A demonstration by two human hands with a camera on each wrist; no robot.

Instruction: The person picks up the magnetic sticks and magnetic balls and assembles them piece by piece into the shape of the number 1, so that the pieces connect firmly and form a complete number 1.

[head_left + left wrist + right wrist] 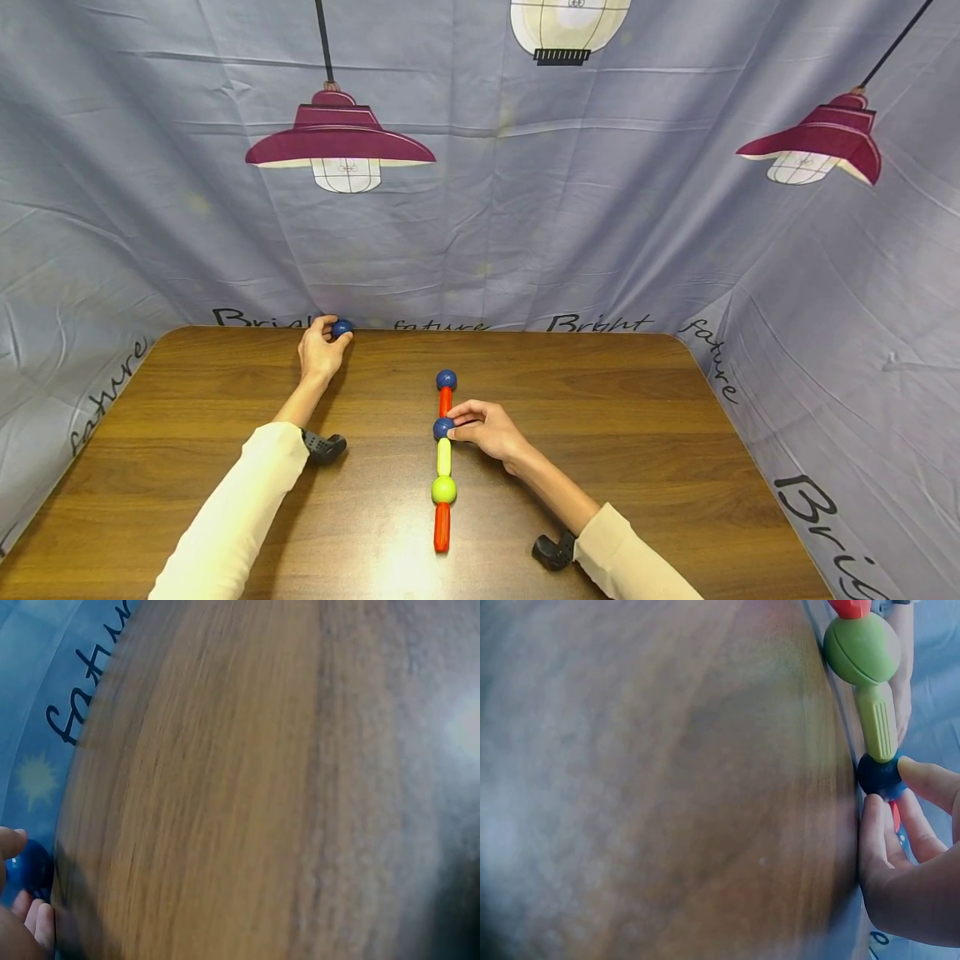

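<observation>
A chain of toy rods and balls lies on the table, running away from the person. From near to far it has a red rod, a lime ball, a yellow-green rod, a blue ball, a second red rod and another blue ball. My right hand pinches the middle blue ball between thumb and fingers; the right wrist view shows this grip on the ball. At the table's far edge, my left hand pinches a separate blue ball.
The brown wooden table has a grey-blue curtain with printed lamps and lettering behind it and at both sides. Black wrist devices stick out near the left cuff and the right cuff.
</observation>
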